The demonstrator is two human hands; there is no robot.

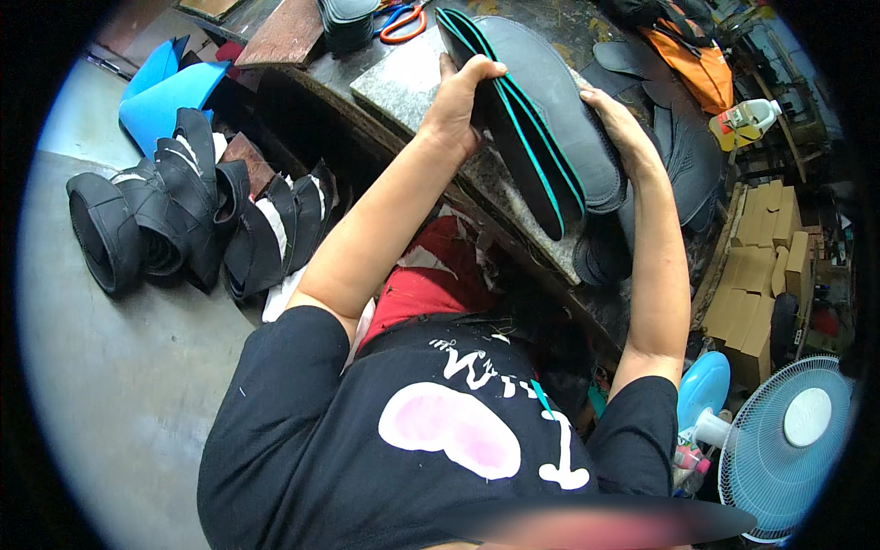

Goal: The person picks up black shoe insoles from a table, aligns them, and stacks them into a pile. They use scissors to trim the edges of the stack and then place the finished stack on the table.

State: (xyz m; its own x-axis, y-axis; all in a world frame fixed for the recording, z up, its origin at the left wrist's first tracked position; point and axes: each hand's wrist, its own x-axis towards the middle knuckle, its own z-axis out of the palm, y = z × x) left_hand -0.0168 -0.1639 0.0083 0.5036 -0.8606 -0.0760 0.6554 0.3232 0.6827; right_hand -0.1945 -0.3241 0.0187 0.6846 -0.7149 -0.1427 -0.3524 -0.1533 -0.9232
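Observation:
My left hand [456, 103] is closed round the edge of a few thin black insoles [522, 151] with teal edges, thumb on top. They stand tilted on their sides over the workbench. Behind and right of them lean larger dark grey sole-shaped sheets [541, 64]. My right hand [619, 128] curves round the far right edge of these sheets, fingertips on their rim; its thumb is hidden. Below the insoles lies a pale speckled slab [394, 82] on the bench. More black sole-shaped pieces [678, 147] are piled just right of my right hand.
At the back stand a stack of dark soles [346, 23] and orange-handled scissors [403, 26]. Black curved pieces [151, 215] and blue sheets [170, 92] lie left. A bottle of yellow liquid [744, 122], cardboard boxes [742, 307] and a blue fan [788, 449] are right.

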